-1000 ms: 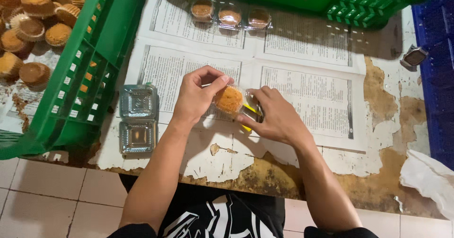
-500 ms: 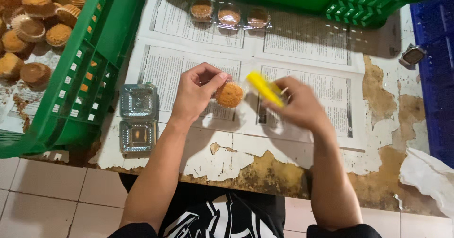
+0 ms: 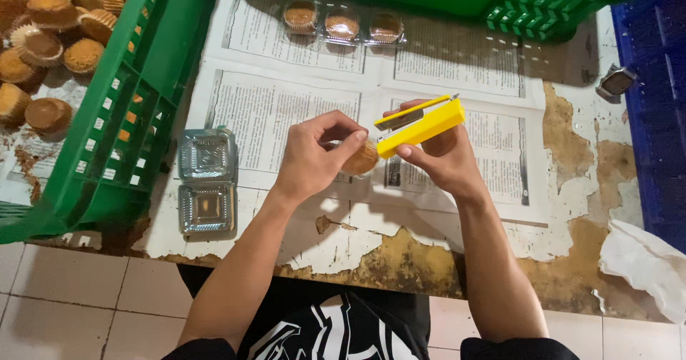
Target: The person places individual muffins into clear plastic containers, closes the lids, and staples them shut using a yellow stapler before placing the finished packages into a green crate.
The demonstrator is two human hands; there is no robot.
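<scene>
Left hand (image 3: pixel 311 160) fingers pinch a golden-brown cake (image 3: pixel 359 160), apparently in clear wrap; right hand (image 3: pixel 436 156) clamps a yellow stapler (image 3: pixel 421 125) touching it.

A bright yellow plastic stapler (image 3: pixel 420 125) has a silvery metal strip on top. The small round cake (image 3: pixel 359 160) is golden brown, like the fluted brown cupcakes (image 3: pixel 50 31) in the vivid green slotted plastic crate (image 3: pixel 121 117). The white newspaper sheets (image 3: pixel 286 110) carry grey print. The clear plastic clamshell box (image 3: pixel 207 181) glints silvery.

Both my forearms reach forward, converging; my left hand (image 3: pixel 311 156) pinches with curled fingers, my right hand (image 3: pixel 439 153) is clenched, thumb pressing.
</scene>
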